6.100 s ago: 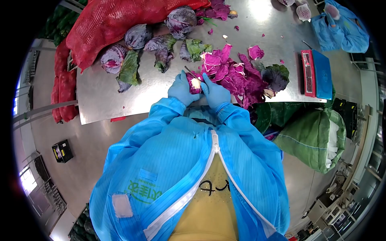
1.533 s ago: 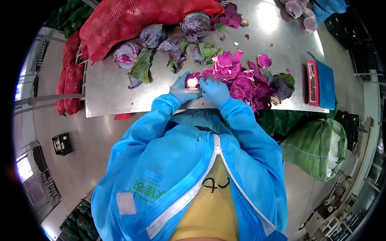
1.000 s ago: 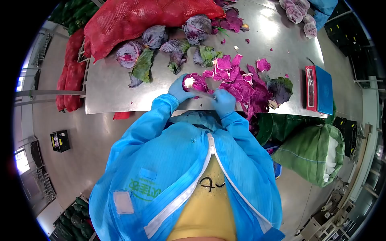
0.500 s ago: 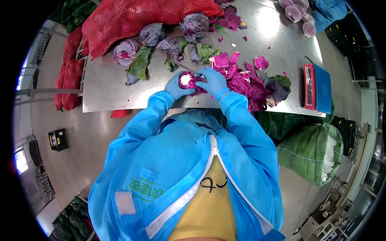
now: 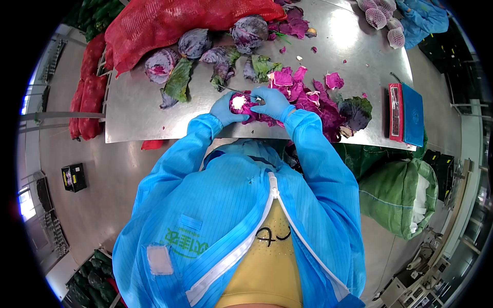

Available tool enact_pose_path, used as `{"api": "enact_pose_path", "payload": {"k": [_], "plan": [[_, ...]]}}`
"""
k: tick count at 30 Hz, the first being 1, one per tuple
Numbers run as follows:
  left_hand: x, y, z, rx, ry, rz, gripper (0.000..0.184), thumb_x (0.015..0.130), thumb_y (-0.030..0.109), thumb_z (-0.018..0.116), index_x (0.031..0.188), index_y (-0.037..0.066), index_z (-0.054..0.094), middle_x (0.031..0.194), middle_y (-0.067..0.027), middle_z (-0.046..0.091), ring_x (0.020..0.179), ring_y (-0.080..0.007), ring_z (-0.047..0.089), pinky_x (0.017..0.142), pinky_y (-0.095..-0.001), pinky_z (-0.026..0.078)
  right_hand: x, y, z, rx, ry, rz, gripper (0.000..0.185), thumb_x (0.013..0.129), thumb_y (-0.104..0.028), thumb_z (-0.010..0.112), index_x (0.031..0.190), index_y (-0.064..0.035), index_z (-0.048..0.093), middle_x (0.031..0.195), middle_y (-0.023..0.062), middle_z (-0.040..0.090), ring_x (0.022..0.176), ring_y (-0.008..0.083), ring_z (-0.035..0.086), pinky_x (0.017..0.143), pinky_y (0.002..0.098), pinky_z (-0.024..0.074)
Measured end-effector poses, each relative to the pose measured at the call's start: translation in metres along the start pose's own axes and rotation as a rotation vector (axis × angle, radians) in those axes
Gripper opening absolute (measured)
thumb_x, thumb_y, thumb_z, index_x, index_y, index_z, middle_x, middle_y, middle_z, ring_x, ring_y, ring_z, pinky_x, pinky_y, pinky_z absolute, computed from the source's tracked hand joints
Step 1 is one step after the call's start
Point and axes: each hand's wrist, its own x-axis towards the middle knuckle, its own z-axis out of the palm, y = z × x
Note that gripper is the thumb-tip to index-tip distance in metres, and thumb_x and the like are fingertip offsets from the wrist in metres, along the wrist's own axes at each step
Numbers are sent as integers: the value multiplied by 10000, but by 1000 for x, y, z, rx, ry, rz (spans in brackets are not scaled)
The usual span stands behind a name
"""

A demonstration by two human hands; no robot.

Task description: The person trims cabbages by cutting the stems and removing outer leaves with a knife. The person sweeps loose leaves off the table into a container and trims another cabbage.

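View from the person's head, looking down: two hands in blue gloves work at the near edge of a metal table. The left hand has its fingers clamped on the left side of a small purple cabbage, whose pale cut base shows. The right hand is closed on a knife, its blade pointing left past the far side of the cabbage; the thumb reaches toward the cabbage, though whether it presses there I cannot tell.

Just right of the hands lies a heap of loose purple leaves, with a dark outer leaf at its right end. Farther right, near the table's edge, stands a red and blue box. Far left, a bulging red mesh sack lies behind three whole cabbages and a green leaf. At the far right are net-wrapped round things beside another person's blue sleeve.
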Motion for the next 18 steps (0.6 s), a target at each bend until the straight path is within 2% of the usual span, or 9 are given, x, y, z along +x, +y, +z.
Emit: {"api": "enact_pose_path", "payload": {"k": [1,5,7,8,9,11,13,14,18], "plan": [[0,2,-1,42,1,-27,874,532,357,828,1230,6,435,1107,-147,584,1004,-241,583,913,-322,451,-4,-4,2,-6,83,-16,352,696,-221,736,968,-54,588,872,135,605,795,305,605,731,367,486],[1,-6,-2,62,8,-42,882,534,358,831,1241,16,430,1124,-134,581,1020,-231,580,928,-317,445,-21,-10,8,-65,48,113,354,690,-217,731,976,-64,591,885,138,606,797,291,617,737,357,491],[-2,-2,0,57,21,-38,894,534,361,832,1249,13,424,1133,-136,578,1028,-229,577,934,-316,443,-31,-1,12,-33,299,209,348,677,-193,730,977,-80,596,875,128,602,772,290,617,731,361,494],[-2,0,0,51,40,-31,906,534,365,833,1257,9,417,1142,-137,574,1037,-228,574,940,-315,440,-36,21,23,36,418,309,366,665,-175,730,999,-102,598,883,102,585,786,288,611,707,369,500],[-3,1,0,51,41,-31,906,534,365,833,1257,9,417,1142,-137,574,1037,-228,574,940,-315,440,-38,4,8,-177,360,463,377,657,-170,742,998,-106,594,892,79,561,804,283,604,669,380,503],[-3,3,0,47,58,-57,941,526,372,838,1272,1,401,1166,-146,562,1056,-232,565,952,-316,433,-43,-19,2,-260,472,453,349,679,-209,735,982,-111,591,903,78,547,820,274,599,642,382,499],[0,-5,3,22,59,-57,957,518,386,839,1274,-1,397,1165,-151,559,1058,-240,563,952,-318,432,-39,-36,5,-280,466,365,300,730,-229,694,995,-127,595,892,96,560,783,286,599,644,393,494],[0,-10,5,-4,63,-62,974,511,400,839,1276,-4,393,1165,-156,556,1060,-247,561,953,-321,431,-36,-29,18,-231,496,265,287,749,-238,682,995,-124,589,879,89,567,775,289,599,632,387,489],[-3,-11,15,116,134,-24,983,499,447,829,1259,-8,404,1128,-166,560,1034,-272,570,924,-335,448,-29,-33,39,-129,491,220,241,777,-228,661,978,-114,594,863,94,572,763,286,600,614,385,479]]}}
